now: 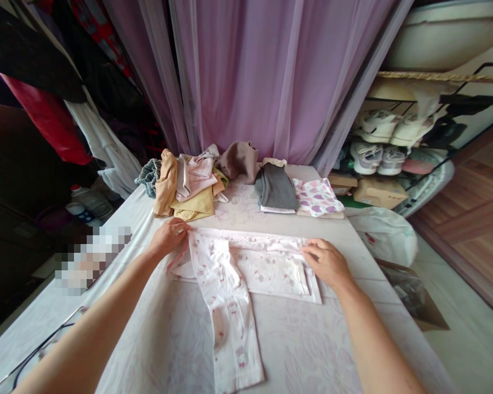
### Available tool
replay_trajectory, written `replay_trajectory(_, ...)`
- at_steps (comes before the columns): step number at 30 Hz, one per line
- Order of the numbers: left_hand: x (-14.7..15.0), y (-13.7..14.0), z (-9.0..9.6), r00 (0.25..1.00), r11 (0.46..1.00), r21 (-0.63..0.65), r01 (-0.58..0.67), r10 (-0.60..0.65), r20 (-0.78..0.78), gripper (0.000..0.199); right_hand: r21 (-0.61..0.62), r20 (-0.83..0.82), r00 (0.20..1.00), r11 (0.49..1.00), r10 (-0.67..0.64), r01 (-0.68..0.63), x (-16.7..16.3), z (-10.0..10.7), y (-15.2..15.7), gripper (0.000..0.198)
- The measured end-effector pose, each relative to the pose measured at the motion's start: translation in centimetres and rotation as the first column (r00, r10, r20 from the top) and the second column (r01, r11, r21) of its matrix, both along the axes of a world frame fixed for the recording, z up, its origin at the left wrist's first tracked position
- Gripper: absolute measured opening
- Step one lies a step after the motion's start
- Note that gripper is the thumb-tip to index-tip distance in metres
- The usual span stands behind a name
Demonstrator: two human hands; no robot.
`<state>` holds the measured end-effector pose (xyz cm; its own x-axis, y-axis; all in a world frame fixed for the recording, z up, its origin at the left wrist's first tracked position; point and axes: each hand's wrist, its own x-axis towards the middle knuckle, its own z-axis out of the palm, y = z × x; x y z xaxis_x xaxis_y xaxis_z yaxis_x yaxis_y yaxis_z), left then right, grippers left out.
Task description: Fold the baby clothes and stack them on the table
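Note:
A pale pink child's long-sleeved top (263, 268) with small printed figures lies partly folded on the cloth-covered table (304, 339). One sleeve (234, 328) stretches toward the front edge, while the other part lies folded flat along the body. At the garment's upper left corner, my left hand (169, 236) pinches the fabric between closed fingers. My right hand (326, 261) grips the upper right edge, thumb and fingers together on the cloth. Beneath my left hand, a bit of pinkish fabric hangs in loose folds.
A loose heap of clothes (193, 186) lies at the back left, beside a brown garment (240, 161). Folded dark grey clothing (276, 189) and a heart-patterned piece (318, 197) sit back right. Purple curtains (246, 76) hang behind. Shoes (378, 126) fill a right-hand rack.

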<state>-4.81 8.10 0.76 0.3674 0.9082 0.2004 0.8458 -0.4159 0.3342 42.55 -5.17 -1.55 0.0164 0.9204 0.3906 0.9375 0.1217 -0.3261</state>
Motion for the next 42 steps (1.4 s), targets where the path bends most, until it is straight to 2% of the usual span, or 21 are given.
replay_trajectory(8, 0.1, -0.3, 0.2, 0.999, 0.999, -0.037, 0.017, -0.016, 0.031, 0.04, 0.005, -0.036, 0.999, 1.0, 0.02, -0.02, 0.2, -1.3, -0.3, 0.025)
replay_trajectory(11, 0.0, -0.4, 0.8, 0.997, 0.998, -0.045, -0.047, 0.05, 0.06, 0.048, 0.021, -0.028, 0.999, 0.999, 0.036, -0.035, 0.2, -0.8, -0.3, 0.025)
replay_trajectory(14, 0.9, -1.0, 1.5, 0.991, 0.994, -0.005, -0.113, 0.113, 0.07, 0.045, 0.069, -0.003, 1.0, 0.997, 0.017, -0.017, -0.1, -0.1, 0.0, 0.027)
replay_trajectory(16, 2.2, -1.8, 1.8, 0.997, 0.998, 0.005, -0.065, 0.064, 0.053, 0.04, 0.081, 0.013, 1.0, 0.996, 0.021, -0.022, -0.6, 0.3, 0.4, 0.027)
replay_trajectory(18, 3.8, -2.7, 1.7, 0.999, 0.999, -0.002, 0.049, -0.049, 0.018, 0.037, 0.065, 0.02, 0.999, 0.997, 0.043, -0.045, -1.1, 0.5, 0.8, 0.027)
replay_trajectory(20, 5.2, -3.4, 1.2, 0.983, 0.984, -0.007, 0.179, -0.179, -0.029, 0.039, 0.038, 0.021, 0.998, 0.998, 0.057, -0.057, -1.6, 0.4, 1.0, 0.027)
replay_trajectory(22, 6.0, -4.0, 0.2, 0.962, 0.966, -0.026, 0.256, -0.257, -0.087, 0.043, 0.021, 0.017, 0.999, 0.999, 0.042, -0.042, -1.7, 0.0, 0.9, 0.026)
replay_trajectory(26, 5.9, -4.1, -1.8, 0.947, 0.968, -0.065, 0.241, -0.249, -0.203, 0.054, -0.004, -0.02, 1.0, 1.0, -0.012, 0.012, -1.2, -0.6, 0.2, 0.02)
replay_trajectory(28, 5.5, -3.9, -2.1, 0.937, 0.966, -0.084, 0.243, -0.256, -0.236, 0.055, -0.023, -0.037, 0.999, 0.999, -0.03, 0.029, -0.8, -0.5, -0.1, 0.02)
replay_trajectory(32, 6.0, -4.3, -0.7, 0.933, 0.96, -0.147, 0.239, -0.269, -0.239, 0.053, -0.034, -0.041, 0.998, 0.998, -0.052, 0.05, -1.4, 0.5, -0.2, 0.021)
replay_trajectory(36, 8.8, -6.4, 1.6, 0.961, 0.966, -0.066, 0.25, -0.255, -0.102, 0.047, -0.009, -0.068, 0.997, 1.0, -0.021, 0.021, -4.0, 1.6, 0.3, 0.022)
replay_trajectory(38, 10.6, -7.7, 2.3, 0.982, 0.984, -0.036, 0.175, -0.178, -0.07, 0.04, -0.037, -0.071, 0.997, 0.999, 0.026, -0.028, -5.5, 1.9, 0.7, 0.022)
replay_trajectory(42, 13.0, -9.1, 2.6, 0.985, 0.998, -0.053, 0.019, -0.028, -0.171, 0.025, -0.148, -0.048, 0.996, 0.986, 0.072, -0.078, -7.2, 1.7, 1.7, 0.022)
